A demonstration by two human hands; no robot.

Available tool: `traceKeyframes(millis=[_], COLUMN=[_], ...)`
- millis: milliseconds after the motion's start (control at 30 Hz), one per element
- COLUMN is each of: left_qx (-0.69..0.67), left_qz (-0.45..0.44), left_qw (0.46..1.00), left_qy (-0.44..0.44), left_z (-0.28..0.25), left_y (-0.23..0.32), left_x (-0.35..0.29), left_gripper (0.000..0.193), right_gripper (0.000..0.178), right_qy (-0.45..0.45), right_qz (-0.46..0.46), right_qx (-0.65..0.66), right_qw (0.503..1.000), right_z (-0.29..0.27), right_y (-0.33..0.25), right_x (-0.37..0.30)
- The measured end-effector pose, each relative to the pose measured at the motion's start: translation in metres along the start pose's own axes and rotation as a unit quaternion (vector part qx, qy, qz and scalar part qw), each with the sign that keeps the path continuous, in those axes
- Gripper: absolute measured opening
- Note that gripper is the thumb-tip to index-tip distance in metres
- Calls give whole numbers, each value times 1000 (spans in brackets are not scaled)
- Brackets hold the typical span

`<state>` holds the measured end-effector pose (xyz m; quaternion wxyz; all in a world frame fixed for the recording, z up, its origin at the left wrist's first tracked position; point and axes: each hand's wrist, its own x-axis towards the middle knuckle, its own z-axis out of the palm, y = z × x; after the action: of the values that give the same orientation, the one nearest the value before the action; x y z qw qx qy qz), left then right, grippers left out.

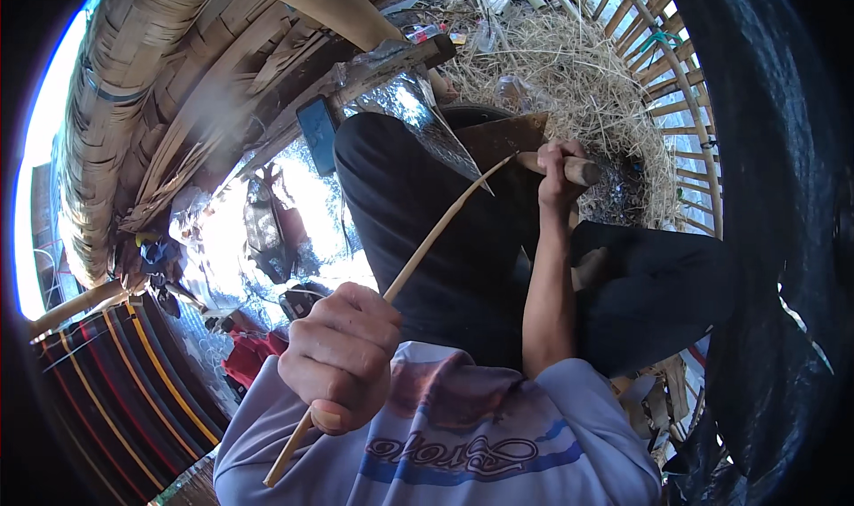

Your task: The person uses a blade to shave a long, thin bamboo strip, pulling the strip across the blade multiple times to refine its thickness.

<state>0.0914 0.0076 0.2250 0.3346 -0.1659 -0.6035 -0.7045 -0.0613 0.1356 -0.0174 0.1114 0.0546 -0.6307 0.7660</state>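
Observation:
My left hand (pixel 342 355) is closed in a fist round a thin, slightly bent wooden stick (pixel 436 230). The stick slants from low by my shirt up to the right, over my dark trousers. Its far tip reaches the near end of a thick, round wooden handle (pixel 583 171); I cannot tell whether the two touch. My right hand (pixel 559 172) is wrapped round that handle, farther out and to the right, with its blunt end showing past the fingers. Whether a blade is fixed to the handle is not visible. Behind the stick's tip stands a brown flat piece (pixel 503 140).
Dry straw (pixel 569 79) covers the ground ahead, bounded at right by a bamboo slat fence (pixel 689 124). Woven bamboo (pixel 116 106) rises at left, near a phone-like dark slab (pixel 316 132). A striped cloth (pixel 124 399) lies lower left; dark sheeting (pixel 774 239) hangs at right.

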Motion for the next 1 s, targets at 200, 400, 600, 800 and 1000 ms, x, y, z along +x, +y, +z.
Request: traceKeyframes(millis=[200, 400, 600, 800, 1000], left_qx=[13, 18, 35, 14, 0], left_qz=[24, 15, 11, 10, -10], left_qw=[1000, 1000, 999, 995, 984], left_qy=[-14, -14, -11, 102, 179], left_z=[1, -4, -2, -14, -32], left_y=[4, -1, 0, -1, 2], left_x=[0, 0, 3, 1, -3], left_gripper=[47, 47, 46, 48, 50], right_gripper=[19, 16, 17, 22, 19], right_qy=[-16, 3, 10, 40, 204], right_qz=[-4, 2, 26, 58, 16], right_qx=[-67, 77, -51, 30, 36], right_qw=[998, 997, 998, 997, 978], right_z=[-8, -2, -13, -15, -39], right_y=[38, -10, 44, 42, 35], right_x=[-23, -3, -20, -9, 7])
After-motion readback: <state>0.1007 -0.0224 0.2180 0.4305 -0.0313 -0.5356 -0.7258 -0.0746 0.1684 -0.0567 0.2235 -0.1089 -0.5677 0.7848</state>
